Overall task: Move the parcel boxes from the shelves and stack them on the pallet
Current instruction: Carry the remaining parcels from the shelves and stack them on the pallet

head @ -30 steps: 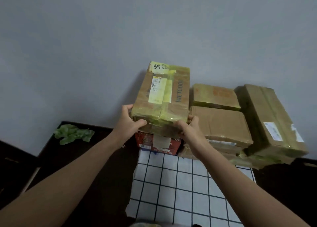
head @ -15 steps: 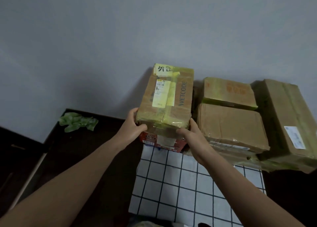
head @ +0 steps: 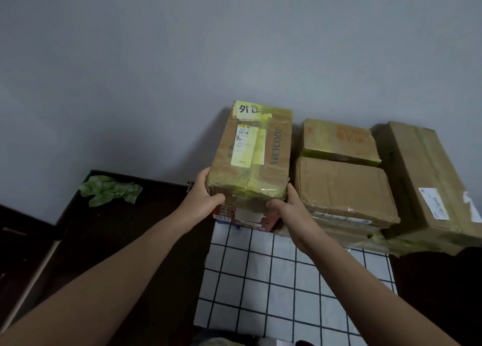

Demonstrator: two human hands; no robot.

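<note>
Here the taped WETCODE box (head: pixel 251 160) lies over a red box (head: pixel 226 213) by the wall (head: pixel 156 58). The left hand (head: pixel 202 200) grips its near left corner, the right hand (head: pixel 288 211) its near right corner. Brown boxes (head: pixel 341 189) stand just beside it, on a checked sheet (head: pixel 287 280).

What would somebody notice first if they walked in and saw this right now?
The eye goes first to the taped parcel box marked WETCODE in the middle, gripped at its near corners by the left hand and right hand, with a red box right beneath it. To its right, brown parcel boxes are stacked by the wall, at the far end of a white checked cloth. A crumpled green wad lies far left.
</note>
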